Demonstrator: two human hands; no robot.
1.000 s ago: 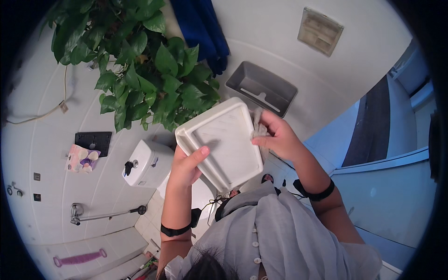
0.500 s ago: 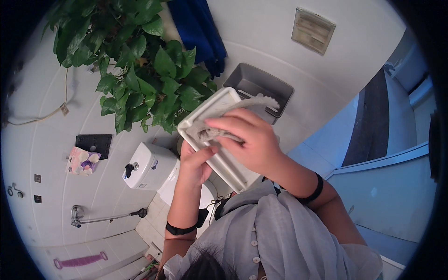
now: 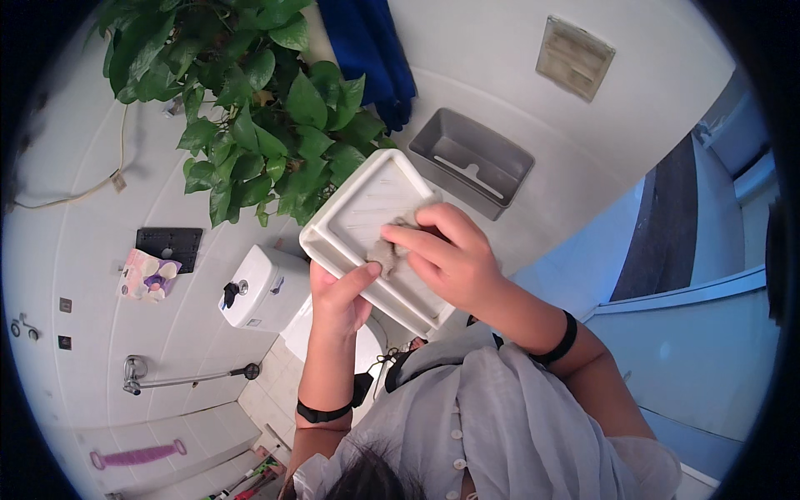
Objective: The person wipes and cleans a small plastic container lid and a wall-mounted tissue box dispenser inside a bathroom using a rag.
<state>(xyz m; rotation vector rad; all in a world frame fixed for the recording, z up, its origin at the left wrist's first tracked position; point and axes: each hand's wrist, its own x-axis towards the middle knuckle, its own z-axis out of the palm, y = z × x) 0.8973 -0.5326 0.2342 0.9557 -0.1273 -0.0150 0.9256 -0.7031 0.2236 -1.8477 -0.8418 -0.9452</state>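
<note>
A white plastic tray (image 3: pixel 354 188) with raised ribs and a narrow side trough is held tilted in front of me. My left hand (image 3: pixel 337 298) grips its lower left edge, thumb over the rim and the other fingers out of sight beneath. My right hand (image 3: pixel 454 257) is closed on a crumpled greyish cloth (image 3: pixel 382 255), pressing it against the tray's inner face near the trough. The left thumb's tip touches or nearly touches the cloth. Part of the cloth is hidden under the right fingers.
Past the tray, a grey plastic bin (image 3: pixel 471 160) is fixed to the tiled wall. A leafy green plant (image 3: pixel 250 133) and a blue towel (image 3: pixel 367 54) hang at the upper left. Below them stands a white toilet (image 3: pixel 265 287). A shower fitting (image 3: pixel 137 371) is at left, a doorway at right.
The right hand has drawn the cloth down across the tray, baring its ribbed upper part. The cloth's loose end no longer sticks out past the far rim. The left hand keeps its grip.
</note>
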